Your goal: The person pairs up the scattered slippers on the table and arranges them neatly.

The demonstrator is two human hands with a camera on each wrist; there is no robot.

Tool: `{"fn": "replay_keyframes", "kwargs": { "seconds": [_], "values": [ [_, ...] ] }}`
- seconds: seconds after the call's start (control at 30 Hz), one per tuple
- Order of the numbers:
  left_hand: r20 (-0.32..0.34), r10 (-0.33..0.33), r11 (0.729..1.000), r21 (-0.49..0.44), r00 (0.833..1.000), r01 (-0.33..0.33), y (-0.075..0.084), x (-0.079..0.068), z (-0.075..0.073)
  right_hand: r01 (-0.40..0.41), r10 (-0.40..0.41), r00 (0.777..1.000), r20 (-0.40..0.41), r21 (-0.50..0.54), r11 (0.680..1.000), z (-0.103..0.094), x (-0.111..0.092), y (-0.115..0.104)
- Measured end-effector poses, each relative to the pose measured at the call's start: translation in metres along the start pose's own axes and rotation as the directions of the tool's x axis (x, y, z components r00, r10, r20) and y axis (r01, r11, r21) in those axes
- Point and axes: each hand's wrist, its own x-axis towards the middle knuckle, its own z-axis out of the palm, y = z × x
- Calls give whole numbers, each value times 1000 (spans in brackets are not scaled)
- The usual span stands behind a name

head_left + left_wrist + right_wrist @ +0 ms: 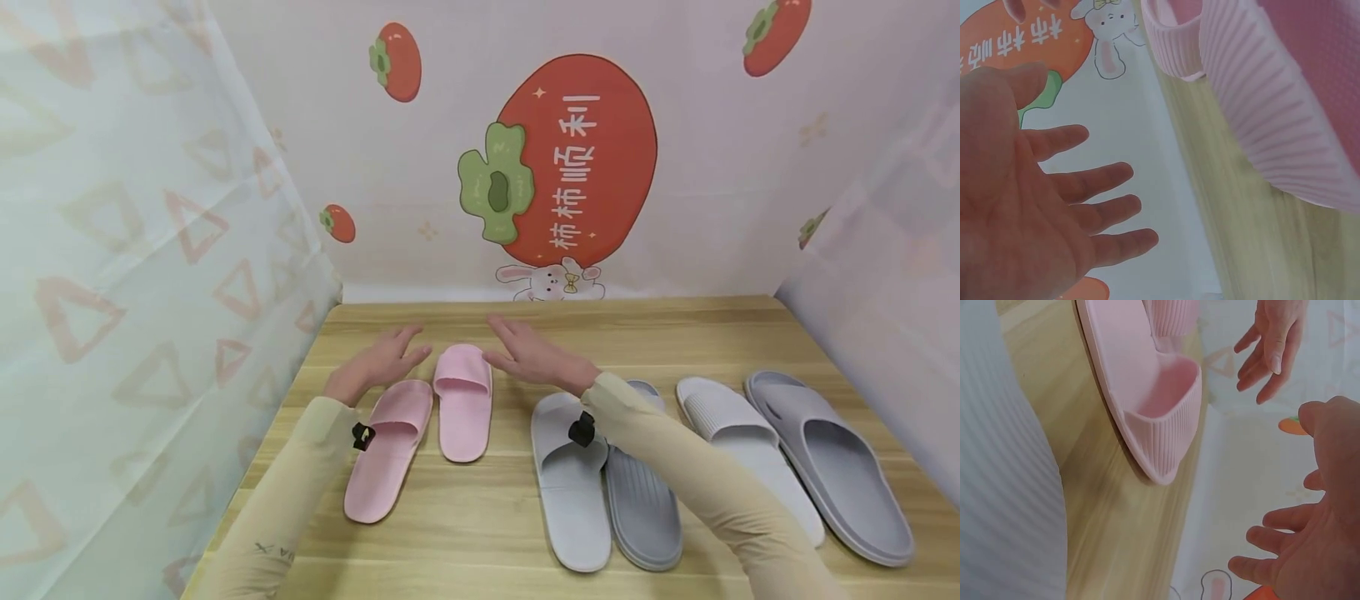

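Note:
My left hand (384,360) hovers with spread, straight fingers above the toe of one pink slipper (386,467), holding nothing. Beside it, a second pink slipper (463,421) lies a little farther back, between both hands. To its right my right hand (536,357) is held in the air, fingers extended and nothing in them. In the left wrist view, the left palm (1019,212) faces the camera, apart from the ribbed pink slipper (1260,94). The right wrist view has the right hand (1316,519) clear of the pink slipper's ribbed strap (1166,440).
Under the right forearm lie a light grey slipper (576,517) and a darker grey slipper (645,517). Farther right are a whitish slipper (772,467) and a large grey slipper (847,483). The wooden table (480,533) is bordered by patterned cloth walls (150,250).

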Motion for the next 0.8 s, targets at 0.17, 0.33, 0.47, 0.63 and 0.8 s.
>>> {"fn": "replay_keyframes", "kwargs": {
  "seconds": [0.17, 0.33, 0.47, 0.63, 0.8],
  "values": [
    [6, -7, 1000, -21, 1000, 7, -4, -3, 5, 10, -10, 1000, 6, 22, 1000, 7, 4, -3],
    [17, -24, 999, -23, 1000, 24, -4, -6, 10, 8, -8, 1000, 10, 46, 999, 13, 6, -7],
    [22, -41, 999, -4, 999, 41, -6, -7, 13, 17, -17, 1000, 5, 68, 998, 19, 10, -9],
    [17, -47, 999, -8, 999, 47, -6, -10, 17, 3, -4, 1000, 3, 100, 995, 25, 14, -13],
    [20, -44, 999, 4, 999, 44, -7, -12, 23, -24, 21, 999, 26, 116, 993, 28, 17, -15]
  ]
}}
